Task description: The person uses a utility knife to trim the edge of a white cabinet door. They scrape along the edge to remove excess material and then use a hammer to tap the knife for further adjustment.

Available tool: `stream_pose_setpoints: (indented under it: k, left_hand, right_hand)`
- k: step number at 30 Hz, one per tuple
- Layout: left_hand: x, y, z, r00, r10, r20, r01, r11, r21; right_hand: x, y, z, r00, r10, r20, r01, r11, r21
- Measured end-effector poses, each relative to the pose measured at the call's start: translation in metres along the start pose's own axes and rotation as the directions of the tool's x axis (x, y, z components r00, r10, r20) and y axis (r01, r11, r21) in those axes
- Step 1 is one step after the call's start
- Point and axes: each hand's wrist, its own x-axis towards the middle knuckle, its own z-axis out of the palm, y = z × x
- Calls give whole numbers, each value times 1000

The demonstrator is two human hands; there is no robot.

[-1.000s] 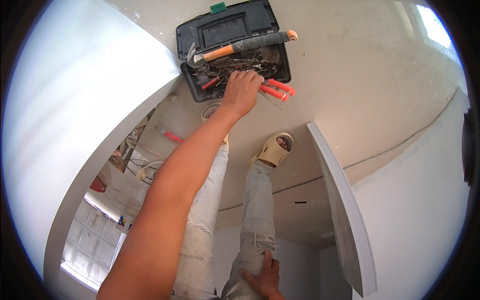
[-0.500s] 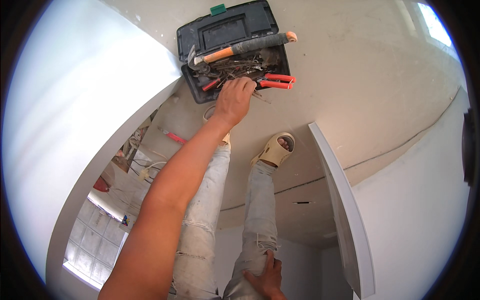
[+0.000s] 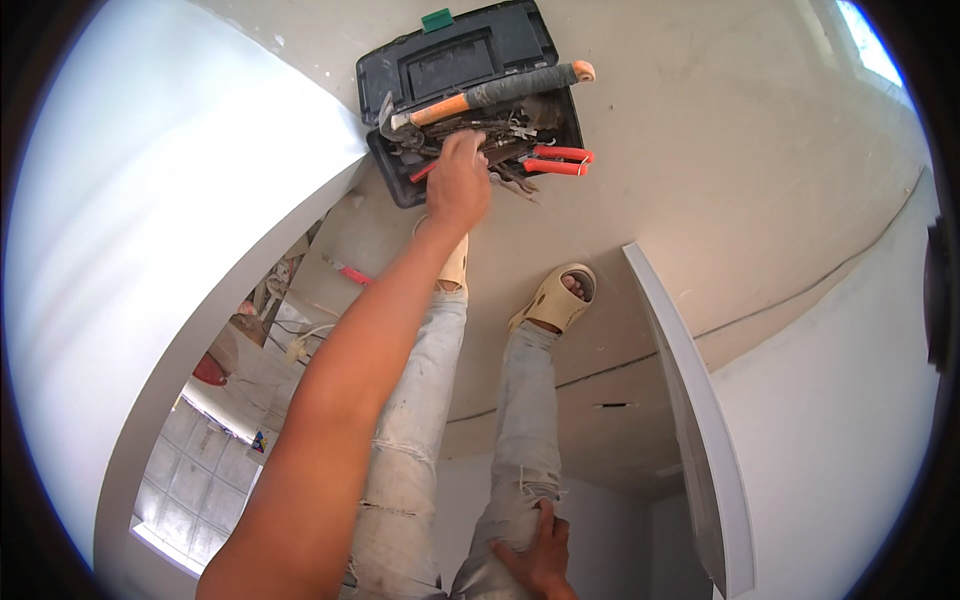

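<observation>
A black toolbox (image 3: 405,194) lies opened on the floor at the top, its lid folded back. My left hand (image 3: 462,185) reaches into it, fingers bent down among the jumbled metal tools (image 3: 510,135). Its fingertips are hidden and a little blurred. Beside the hand lie a red-handled tool (image 3: 423,172) and, to the right, red-handled pliers (image 3: 560,160) jutting over the rim. A claw hammer (image 3: 490,92) with a wrapped orange handle rests across the box. My right hand (image 3: 535,553) lies on my right knee, thumb and fingers apart, holding nothing.
My feet in beige clogs (image 3: 553,298) stand below the toolbox. A red tool (image 3: 352,273) lies on the floor to the left. White panels (image 3: 690,400) rise on the right, and a white surface (image 3: 200,150) fills the left. Loose cables and debris (image 3: 275,300) sit beyond its edge.
My left hand has moved farther up into the toolbox, over the loose tools, away from the near rim. My right hand stays on the knee.
</observation>
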Motion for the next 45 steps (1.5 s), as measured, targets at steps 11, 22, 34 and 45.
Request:
stream_pose_setpoints:
  k: [11, 22, 34, 45]
  left_hand:
    - [62, 22, -1, 839, -240, 488, -31, 874, 484]
    - [32, -15, 1, 977, 1, 213, -93, 902, 422]
    - [34, -21, -4, 940, 21, 342, -138, 937, 322]
    - [15, -48, -18, 958, -82, 274, -45, 903, 428]
  right_hand:
    - [2, 3, 2, 1000, -15, -2, 15, 1000, -11]
    - [3, 7, 6, 1000, -22, -17, 22, 1000, -2]
    - [5, 17, 15, 995, -78, -67, 78, 997, -3]
    - [6, 14, 14, 998, -44, -43, 45, 999, 11]
